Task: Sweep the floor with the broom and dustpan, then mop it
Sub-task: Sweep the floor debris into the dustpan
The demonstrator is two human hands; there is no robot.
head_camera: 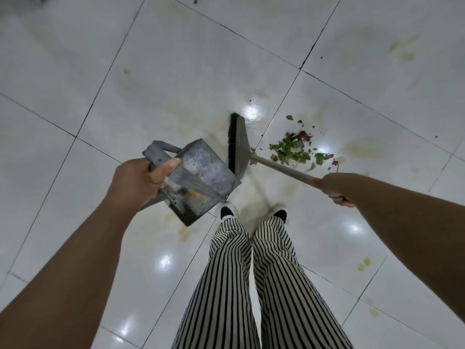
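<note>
Head view, looking down at a white tiled floor [176, 71] with dark grout lines and several yellowish stains.

Left hand [137, 182]: fingers curled round the handle of a grey metal dustpan [201, 177], thumb lying along the top edge. The dustpan is held off the floor and tilted, its open box hanging just beyond and to the right of the hand; some orange-brown residue shows inside.

Right hand [334, 188]: fingers clamped round the pale handle of the broom [239, 144]. The handle runs from this hand forward and to the left; the broom head sits on the floor well ahead of the hand, black bristles along its left edge, just beyond the dustpan's far corner.

Debris pile [294, 149]: green leaf scraps with some reddish-purple pieces, lying on the floor just ahead of the right hand, to the right of the broom head and beside the handle. A few loose bits are scattered around it.

Striped trousers [251, 285] and dark shoes [226, 212] are visible between the arms, nearer than both hands.
</note>
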